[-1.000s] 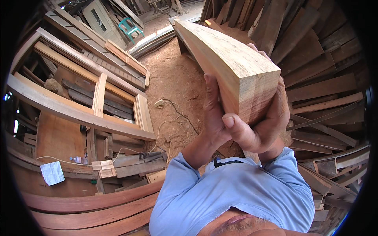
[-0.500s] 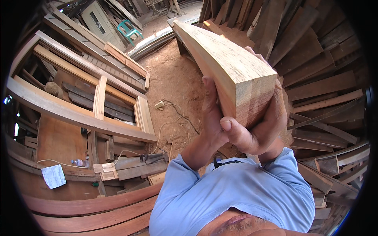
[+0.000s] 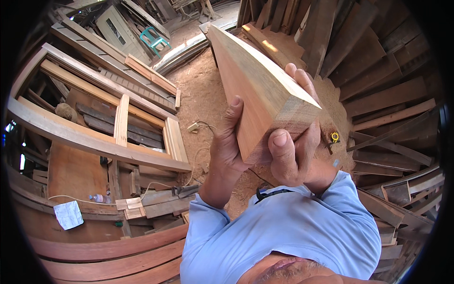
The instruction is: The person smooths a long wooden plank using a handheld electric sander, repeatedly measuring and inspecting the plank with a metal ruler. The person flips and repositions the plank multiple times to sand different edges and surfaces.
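Note:
A thick, squared wooden beam [image 3: 257,90] is held up in front of my chest, its near end grain toward me and its far end reaching away to the upper left. My left hand [image 3: 227,139] grips its left side and underside, the thumb lying along the reddish face. Around the right side and near end wraps my right hand [image 3: 295,151], thumb pressed at the end grain and fingertips showing over the right edge. The parts of both palms beneath the beam are hidden.
A pale wooden frame [image 3: 122,118] lies to the left over stacked timber. Many planks [image 3: 378,94] lean at the right. A yellow tape measure [image 3: 335,137] lies by the sawdust. A cable [image 3: 193,177] runs over the floor; a green chair [image 3: 153,40] stands far left.
The beam has rolled in my hands, so more of its reddish left face shows. My left hand has moved left and down. The tape measure has come into sight.

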Motion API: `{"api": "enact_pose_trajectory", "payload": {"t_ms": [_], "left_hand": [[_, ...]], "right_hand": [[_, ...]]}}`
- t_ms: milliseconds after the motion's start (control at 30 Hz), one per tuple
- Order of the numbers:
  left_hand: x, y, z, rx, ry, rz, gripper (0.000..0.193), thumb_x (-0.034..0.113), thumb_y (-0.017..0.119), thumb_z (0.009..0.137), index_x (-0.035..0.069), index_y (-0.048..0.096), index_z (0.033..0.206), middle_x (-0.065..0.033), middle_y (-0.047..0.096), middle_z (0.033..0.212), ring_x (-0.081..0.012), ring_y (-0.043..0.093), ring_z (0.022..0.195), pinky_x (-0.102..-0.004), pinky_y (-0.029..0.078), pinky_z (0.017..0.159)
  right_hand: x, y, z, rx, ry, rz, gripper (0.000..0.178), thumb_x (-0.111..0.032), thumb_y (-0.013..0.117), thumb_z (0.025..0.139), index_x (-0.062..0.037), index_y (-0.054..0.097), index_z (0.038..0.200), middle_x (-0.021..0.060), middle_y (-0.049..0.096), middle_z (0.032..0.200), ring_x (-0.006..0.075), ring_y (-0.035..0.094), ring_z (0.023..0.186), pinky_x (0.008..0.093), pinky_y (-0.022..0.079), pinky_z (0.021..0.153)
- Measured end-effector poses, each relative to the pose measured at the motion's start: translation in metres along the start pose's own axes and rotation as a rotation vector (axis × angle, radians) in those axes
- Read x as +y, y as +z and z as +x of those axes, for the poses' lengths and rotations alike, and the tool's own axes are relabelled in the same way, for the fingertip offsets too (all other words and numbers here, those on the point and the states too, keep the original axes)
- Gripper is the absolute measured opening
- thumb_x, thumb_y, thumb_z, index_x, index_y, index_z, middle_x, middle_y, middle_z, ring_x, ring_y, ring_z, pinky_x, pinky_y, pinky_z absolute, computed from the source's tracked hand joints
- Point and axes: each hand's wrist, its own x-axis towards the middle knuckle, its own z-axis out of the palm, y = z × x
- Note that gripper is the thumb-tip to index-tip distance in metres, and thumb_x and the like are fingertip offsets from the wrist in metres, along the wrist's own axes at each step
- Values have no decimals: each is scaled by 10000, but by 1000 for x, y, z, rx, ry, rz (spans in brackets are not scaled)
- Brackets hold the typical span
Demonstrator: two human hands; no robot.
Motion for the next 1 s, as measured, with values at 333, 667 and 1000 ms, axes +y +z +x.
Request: {"api": "enact_pose_trajectory", "payload": {"t_ms": [333, 667, 1000], "left_hand": [[12, 0, 1, 14, 36, 33, 590, 372, 511, 1044, -10, 357, 1467, -236, 565, 1329, -310, 621, 1200, -444, 579, 987], [13, 5, -1, 14, -9, -125, 507, 353, 386, 1088, -50, 487, 1379, -217, 645, 1212, -247, 688, 1032, -371, 591, 874], [7, -8, 4, -52, -70, -267, 587, 375, 516, 1041, -14, 369, 1456, -234, 573, 1314, -314, 634, 1174, -435, 594, 961]], "right_hand": [[-11, 8, 17, -22, -104, -111, 758, -293, 498, 1000, 166, 155, 1497, 307, 315, 1503, 328, 381, 1383, 435, 299, 1153], [-5, 21, 10, 86, -20, 66, 735, -267, 502, 994, 174, 184, 1488, 322, 298, 1521, 365, 357, 1411, 458, 280, 1170], [4, 9, 9, 51, -139, -34, 719, -266, 490, 992, 174, 201, 1483, 345, 273, 1538, 391, 339, 1427, 479, 270, 1176]]}}
